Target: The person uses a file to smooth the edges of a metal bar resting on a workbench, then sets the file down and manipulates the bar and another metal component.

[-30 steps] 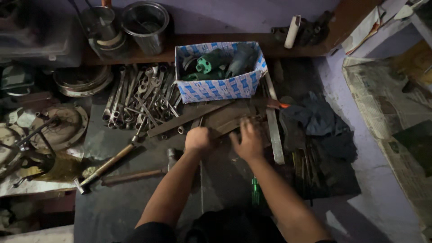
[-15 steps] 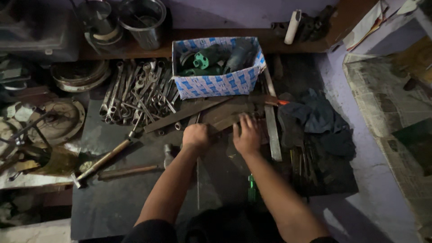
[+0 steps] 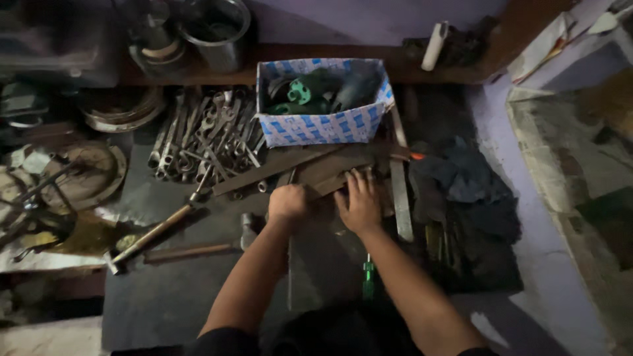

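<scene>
Since a moment ago our hands have barely shifted. Our left hand (image 3: 288, 202) is curled shut on a dark flat bar (image 3: 330, 177); our right hand (image 3: 361, 204) presses it with fingers spread. We judge steady, even pressure best, below the patterned box (image 3: 323, 125).

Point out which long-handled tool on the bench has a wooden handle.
The hammer left of the left hand: brown wooden handle. The neighbouring long tool has a pale metal shaft.

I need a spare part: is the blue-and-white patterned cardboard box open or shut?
Open. The blue-and-white patterned cardboard box has no lid on top, and green and dark parts show inside it.
</scene>
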